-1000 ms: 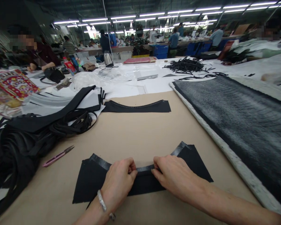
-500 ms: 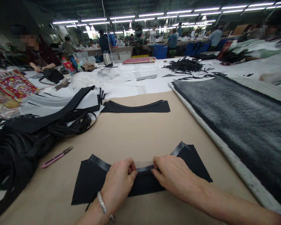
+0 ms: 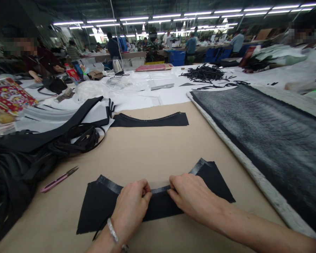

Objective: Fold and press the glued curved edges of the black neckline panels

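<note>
One tan counter (image 3: 137, 151) carries the black cloth (image 3: 162, 208), front and centre; left hand (image 3: 133, 198) and right hand (image 3: 188, 191) pinch its curved edge (image 3: 159, 190), apparently turning it down, and the next move calls for pressing along the curve. Same pinch as half a second ago; a co-worker's hand (image 3: 59, 69) has swung outward.
</note>
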A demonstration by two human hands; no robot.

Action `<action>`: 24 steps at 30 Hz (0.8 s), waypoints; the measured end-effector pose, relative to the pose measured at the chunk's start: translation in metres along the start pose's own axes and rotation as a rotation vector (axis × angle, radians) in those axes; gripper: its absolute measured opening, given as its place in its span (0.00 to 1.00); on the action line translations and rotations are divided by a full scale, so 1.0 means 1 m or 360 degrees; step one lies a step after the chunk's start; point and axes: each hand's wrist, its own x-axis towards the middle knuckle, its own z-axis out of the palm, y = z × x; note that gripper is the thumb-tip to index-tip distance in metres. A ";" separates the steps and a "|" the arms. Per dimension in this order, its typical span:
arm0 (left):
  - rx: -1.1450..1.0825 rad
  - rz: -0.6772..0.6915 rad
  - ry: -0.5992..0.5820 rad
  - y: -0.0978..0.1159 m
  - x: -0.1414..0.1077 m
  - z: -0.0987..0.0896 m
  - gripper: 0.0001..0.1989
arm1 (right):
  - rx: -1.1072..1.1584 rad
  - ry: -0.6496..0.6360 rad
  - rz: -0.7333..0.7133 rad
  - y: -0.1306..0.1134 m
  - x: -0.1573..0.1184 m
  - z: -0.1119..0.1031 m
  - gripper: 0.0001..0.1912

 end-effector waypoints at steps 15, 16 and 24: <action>0.0022 0.0003 0.0029 0.001 -0.001 0.003 0.05 | -0.0003 -0.0035 0.0003 -0.001 -0.001 -0.001 0.11; 0.0026 0.0003 0.0029 0.001 -0.001 0.003 0.05 | -0.0006 -0.0025 -0.0006 -0.001 -0.001 -0.001 0.11; 0.0005 -0.0018 0.0011 0.002 -0.003 0.003 0.03 | -0.0038 -0.0028 -0.0010 -0.003 -0.002 -0.002 0.10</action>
